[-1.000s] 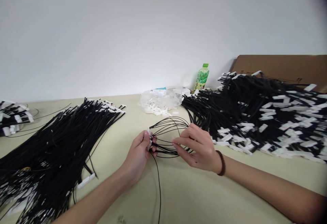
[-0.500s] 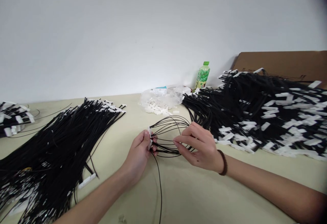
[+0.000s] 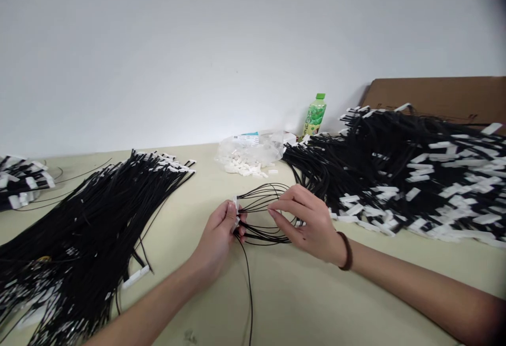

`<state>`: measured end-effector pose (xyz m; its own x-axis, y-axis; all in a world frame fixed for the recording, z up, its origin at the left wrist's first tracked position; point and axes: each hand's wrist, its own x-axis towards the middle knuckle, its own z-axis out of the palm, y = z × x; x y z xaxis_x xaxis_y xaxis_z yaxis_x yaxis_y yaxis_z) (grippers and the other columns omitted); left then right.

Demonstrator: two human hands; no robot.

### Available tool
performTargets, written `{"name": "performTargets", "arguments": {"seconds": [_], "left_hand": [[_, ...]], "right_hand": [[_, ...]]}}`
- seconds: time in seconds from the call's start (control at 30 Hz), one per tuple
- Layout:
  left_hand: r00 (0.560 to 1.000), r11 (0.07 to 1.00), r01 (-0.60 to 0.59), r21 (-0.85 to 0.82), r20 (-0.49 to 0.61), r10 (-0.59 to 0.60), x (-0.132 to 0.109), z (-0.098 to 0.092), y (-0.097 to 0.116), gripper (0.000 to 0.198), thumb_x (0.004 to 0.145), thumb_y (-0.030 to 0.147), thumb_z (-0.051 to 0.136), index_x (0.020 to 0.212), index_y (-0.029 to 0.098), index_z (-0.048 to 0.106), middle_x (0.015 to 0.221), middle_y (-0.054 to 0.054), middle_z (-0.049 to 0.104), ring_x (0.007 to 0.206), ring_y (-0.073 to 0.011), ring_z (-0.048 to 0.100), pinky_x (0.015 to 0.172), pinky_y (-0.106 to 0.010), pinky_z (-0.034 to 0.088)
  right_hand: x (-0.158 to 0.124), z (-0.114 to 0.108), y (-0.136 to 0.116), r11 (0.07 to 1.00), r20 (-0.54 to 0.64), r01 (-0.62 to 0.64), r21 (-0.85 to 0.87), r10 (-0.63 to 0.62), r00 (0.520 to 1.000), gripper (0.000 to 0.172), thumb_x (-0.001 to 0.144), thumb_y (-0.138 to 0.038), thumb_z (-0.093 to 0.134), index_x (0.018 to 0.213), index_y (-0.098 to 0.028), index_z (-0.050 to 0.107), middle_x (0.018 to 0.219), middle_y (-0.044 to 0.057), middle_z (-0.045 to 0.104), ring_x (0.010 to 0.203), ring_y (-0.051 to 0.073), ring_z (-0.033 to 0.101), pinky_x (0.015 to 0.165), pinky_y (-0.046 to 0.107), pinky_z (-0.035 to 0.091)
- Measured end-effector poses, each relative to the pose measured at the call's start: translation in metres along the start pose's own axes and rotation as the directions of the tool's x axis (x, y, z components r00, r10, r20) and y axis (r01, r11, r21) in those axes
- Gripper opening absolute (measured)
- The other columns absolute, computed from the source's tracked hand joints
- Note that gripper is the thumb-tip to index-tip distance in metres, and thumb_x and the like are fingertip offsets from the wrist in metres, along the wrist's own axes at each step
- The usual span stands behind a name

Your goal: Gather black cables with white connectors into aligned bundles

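My left hand [image 3: 220, 227] is closed around a white connector housing [image 3: 236, 206], gripping it between thumb and fingers. From the housing, a loose loop of thin black wires [image 3: 259, 190] bows out to the right. One single wire [image 3: 250, 283] hangs from it towards the table's near edge. My right hand [image 3: 306, 219] is closed in a pinch, thumb and forefinger pressed together on a black wire among the loop. Other wires run behind its fingers, and a bit of white shows by the palm; their far ends are hidden.
Bundles of black wires with white connectors lie at left [image 3: 98, 219] and in a large heap at right [image 3: 395, 172]. A clear plastic bag [image 3: 269, 148] spills small white housings. Behind stand a green-capped bottle [image 3: 315, 117] and a cardboard box [image 3: 435, 96] against the wall.
My left hand and the connector have shifted slightly right, closer to my right fingertips. The wire loop has drawn together a little. My right hand stays nearly in place, still pinching.
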<state>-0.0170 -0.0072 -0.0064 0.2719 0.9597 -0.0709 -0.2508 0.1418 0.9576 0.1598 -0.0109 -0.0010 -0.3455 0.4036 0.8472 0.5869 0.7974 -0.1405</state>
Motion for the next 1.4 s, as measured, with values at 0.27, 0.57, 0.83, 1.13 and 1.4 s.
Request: {"name": "performTargets", "arguments": {"seconds": [0.27,0.57,0.83,1.13,1.4], "left_hand": [[0.999,0.997,-0.001,0.081,0.043,-0.003,-0.003,0.002,-0.002,0.034,0.076,0.049,0.048,0.077,0.015,0.048,0.068,0.0,0.045,0.055,-0.0082,0.042,0.049,-0.021,0.037],[0.999,0.991,-0.041,0.126,0.03,0.038,-0.001,0.003,-0.004,0.036,0.075,0.051,0.049,0.075,0.015,0.048,0.065,0.0,0.044,0.056,-0.0093,0.041,0.05,-0.022,0.037],[0.999,0.985,-0.039,0.169,0.036,0.034,-0.002,0.003,-0.005,0.036,0.077,0.051,0.045,0.072,0.015,0.045,0.064,0.001,0.043,0.056,-0.0092,0.04,0.052,-0.022,0.037],[0.997,0.98,-0.067,0.187,0.058,0.057,0.0,0.001,-0.01,0.037,0.078,0.051,0.044,0.071,0.015,0.045,0.061,0.001,0.043,0.056,-0.0095,0.041,0.057,-0.023,0.035],[0.998,0.985,-0.041,0.166,0.05,0.033,0.0,0.001,-0.009,0.035,0.079,0.049,0.044,0.072,0.015,0.045,0.064,0.001,0.043,0.058,-0.0095,0.041,0.057,-0.023,0.036]], "right_hand": [[-0.005,0.01,-0.007,0.986,0.117,0.127,-0.105,-0.114,0.986,0.005,0.079,-0.014,0.054,0.078,-0.014,0.059,0.068,0.002,0.053,0.064,0.01,0.036,0.057,0.023,0.03],[-0.001,0.02,-0.009,0.977,0.152,0.168,-0.133,-0.148,0.977,0.017,0.082,-0.015,0.05,0.067,-0.013,0.057,0.062,0.002,0.049,0.062,0.01,0.032,0.057,0.025,0.028],[-0.002,0.023,-0.011,0.979,0.15,0.133,-0.153,-0.11,0.983,0.019,0.082,-0.015,0.048,0.065,-0.013,0.056,0.061,0.002,0.046,0.063,0.011,0.032,0.057,0.025,0.027],[-0.001,0.023,-0.014,0.98,0.134,0.138,-0.141,-0.119,0.984,0.02,0.083,-0.015,0.046,0.065,-0.013,0.055,0.061,0.002,0.045,0.063,0.011,0.032,0.056,0.025,0.027],[0.001,0.024,-0.01,0.983,0.137,0.114,-0.147,-0.094,0.986,0.017,0.083,-0.016,0.047,0.069,-0.013,0.056,0.062,0.003,0.047,0.064,0.011,0.035,0.057,0.024,0.032]]}}
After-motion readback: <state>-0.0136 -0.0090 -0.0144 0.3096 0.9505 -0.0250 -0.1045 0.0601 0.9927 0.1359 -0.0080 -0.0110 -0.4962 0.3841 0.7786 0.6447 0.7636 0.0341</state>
